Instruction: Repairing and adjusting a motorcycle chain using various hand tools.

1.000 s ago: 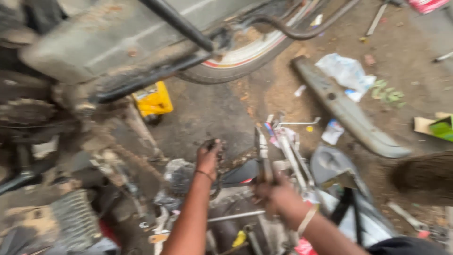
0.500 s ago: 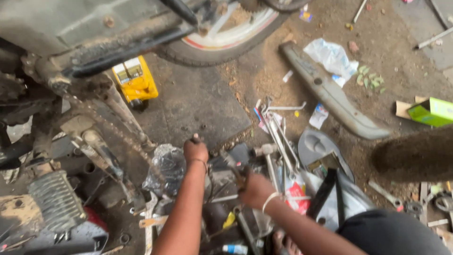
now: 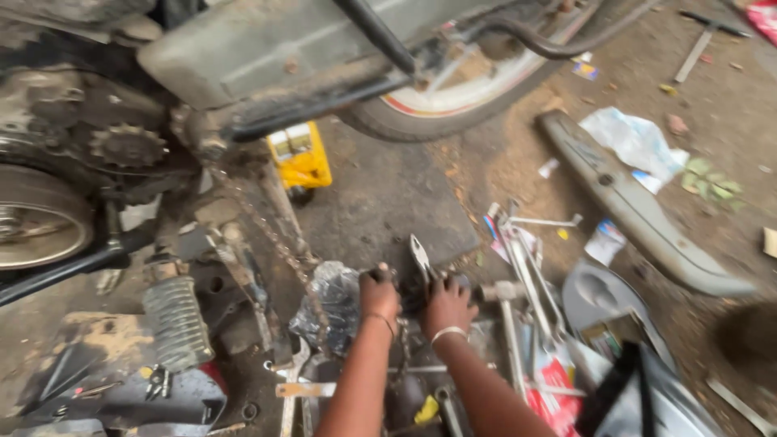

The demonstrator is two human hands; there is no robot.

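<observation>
your left hand [image 3: 379,297] sits low in the middle of the view, its grip curled shut around a small dark part [image 3: 387,273]; what the part is cannot be told from here. your right hand [image 3: 446,307] is just beside it, almost touching, with the grip closed on the handles of a pair of pliers [image 3: 420,257], whose pale metal nose sticks up and tilts a little left between the two hands. both wrists carry thin bangles.

just left of your left hand lies a crumpled dark plastic bag [image 3: 330,303] on the floor, and a loose drive chain [image 3: 271,235] runs down toward it from the sprocket [image 3: 128,146] on the motorcycle above. a yellow container [image 3: 299,156] stands under the frame, near the rear wheel [image 3: 453,97].

to the right of your right hand a hammer [image 3: 510,324] lies among scattered spanners [image 3: 534,267] on the dirty floor. farther right, well apart from your hands, a long grey cover [image 3: 639,210] lies at a slant with crumpled white plastic [image 3: 631,137] beside it. at the lower left a coiled shock spring [image 3: 176,320] stands tilted.
</observation>
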